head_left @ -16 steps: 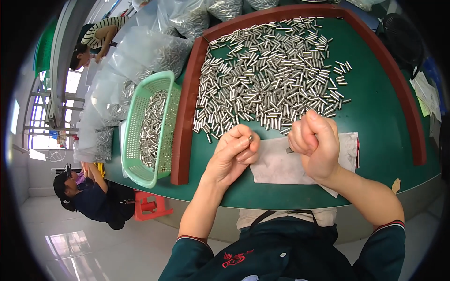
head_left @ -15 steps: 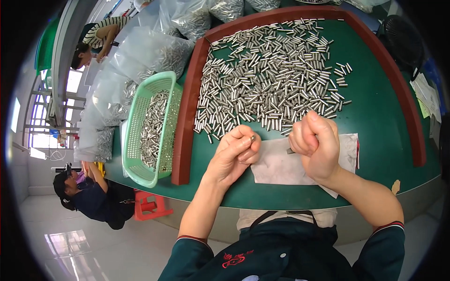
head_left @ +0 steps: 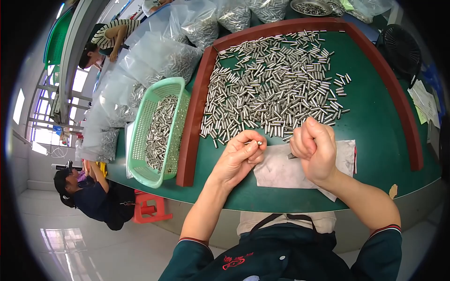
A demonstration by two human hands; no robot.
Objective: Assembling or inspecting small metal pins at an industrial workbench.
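Observation:
My left hand (head_left: 238, 158) is closed over the near side of the green table. Between its thumb and fingers it pinches a short metal pin (head_left: 259, 143), whose shiny round end shows. To its right, my right hand (head_left: 316, 152) is curled into a fist with the thumb on top. A small dark grey piece (head_left: 291, 156) pokes out from below its fingers; the rest of it is hidden, so I cannot tell its kind. Both hands are above a stained white cloth (head_left: 276, 171). Just beyond them lies a wide spread of loose metal pins (head_left: 276, 84).
A red-brown raised border (head_left: 191, 140) surrounds the pins on the left, far and right sides. Left of it stands a light green basket (head_left: 136, 164) of pins. Clear plastic bags (head_left: 159, 61) of pins line the far left. A black fan (head_left: 398, 47) stands far right. Two people work at left.
The whole view has shifted slightly, with the table lower in the picture. My left hand has turned a little, showing more of the pin's end. My right hand stays in a fist.

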